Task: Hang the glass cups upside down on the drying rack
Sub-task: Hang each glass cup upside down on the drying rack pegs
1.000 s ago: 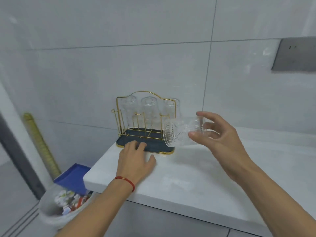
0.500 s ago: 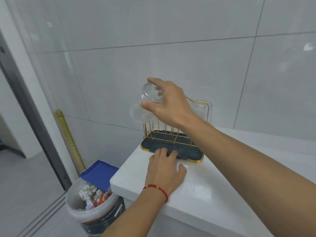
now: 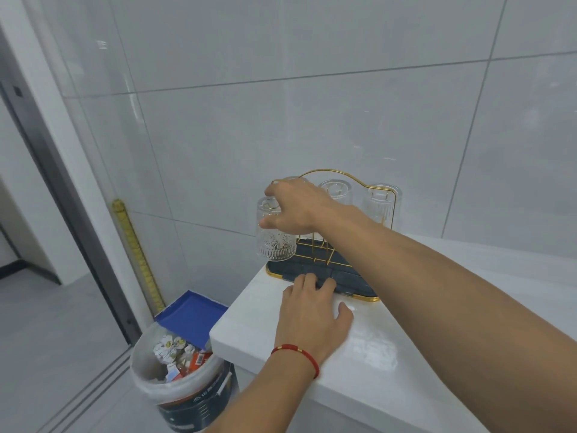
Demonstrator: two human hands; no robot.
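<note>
The right hand (image 3: 299,210) has its grip closed around the base end of an upside-down glass cup (image 3: 276,235), thumb on the near side and fingers over the top, holding it at the front-left corner of the drying rack (image 3: 331,267). The cup's mouth sits just above the rack's dark tray; whether it is already seated on a gold peg I cannot tell, since the hand covers that part. The left hand (image 3: 312,310) lies flat and open on the white surface (image 3: 390,354) at about 6 o'clock from the rack, fingertips touching the tray's front edge, holding nothing and apparently steadying it.

Along the back row, toward 12 and 1 o'clock, at least two inverted cups (image 3: 382,203) already hang; a third may sit behind the right hand. So the task looks well advanced: back row filled, this cup going onto the front row. No loose cups show on the surface, though other front pegs look free.
</note>
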